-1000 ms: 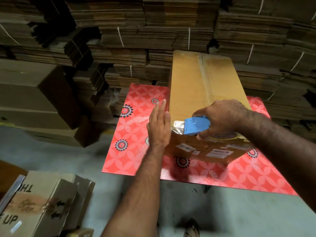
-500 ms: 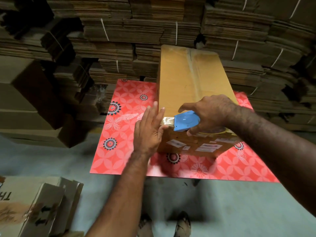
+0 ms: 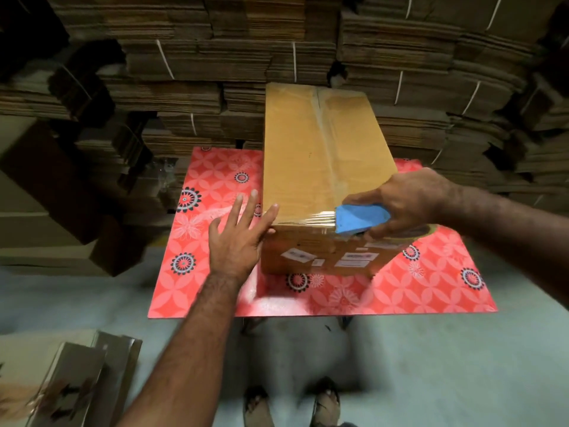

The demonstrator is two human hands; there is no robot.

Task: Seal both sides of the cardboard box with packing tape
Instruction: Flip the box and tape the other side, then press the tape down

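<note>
A tall brown cardboard box (image 3: 311, 155) stands on a red patterned table (image 3: 215, 186). Clear tape runs down the top seam, and a fresh strip (image 3: 308, 218) lies across the near top edge. My right hand (image 3: 409, 198) grips a blue tape dispenser (image 3: 360, 218) with its roll at the box's near right corner. My left hand (image 3: 238, 238) is flat with fingers spread, its fingertips touching the box's near left corner. Small white labels sit on the box's near face.
Stacks of flattened cardboard (image 3: 234, 57) fill the whole background behind the table. Assembled boxes (image 3: 46, 192) stand at the left. Folded cartons (image 3: 67, 380) lie on the grey floor at lower left. My feet (image 3: 292, 402) show below the table's near edge.
My right hand has drawn the dispenser rightward along the box's near top edge, laying tape. My left hand spread its fingers and stayed at the left corner.
</note>
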